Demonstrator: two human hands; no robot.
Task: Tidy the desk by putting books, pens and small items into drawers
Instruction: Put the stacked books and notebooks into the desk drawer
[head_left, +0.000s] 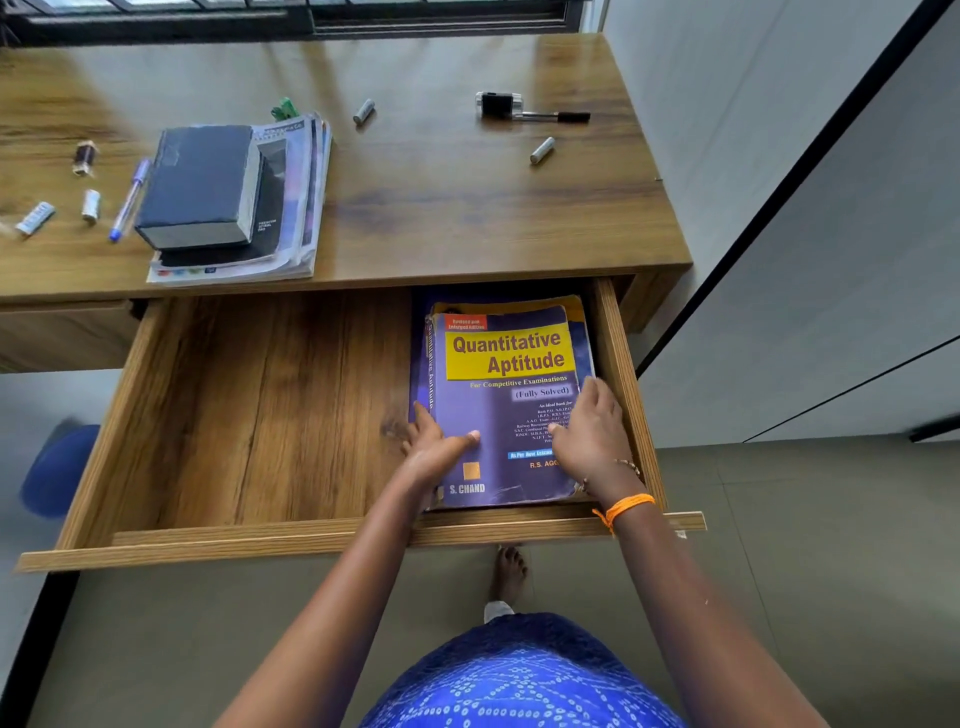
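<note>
Head view. Purple book (498, 410), titled "Quantitative Aptitude": lies flat at the right end of the open drawer (249, 415), on top of other books. Left hand (436, 449): fingers round the book's spine edge, thumb on the cover. Right hand (589, 428): fingers spread flat on the cover's right side. Desk (467, 208) above: dark thick book (200, 184) stacked on magazines (301, 197); blue pen (129, 200); black marker (556, 116); several small cylinders, possibly batteries (542, 150).
</note>
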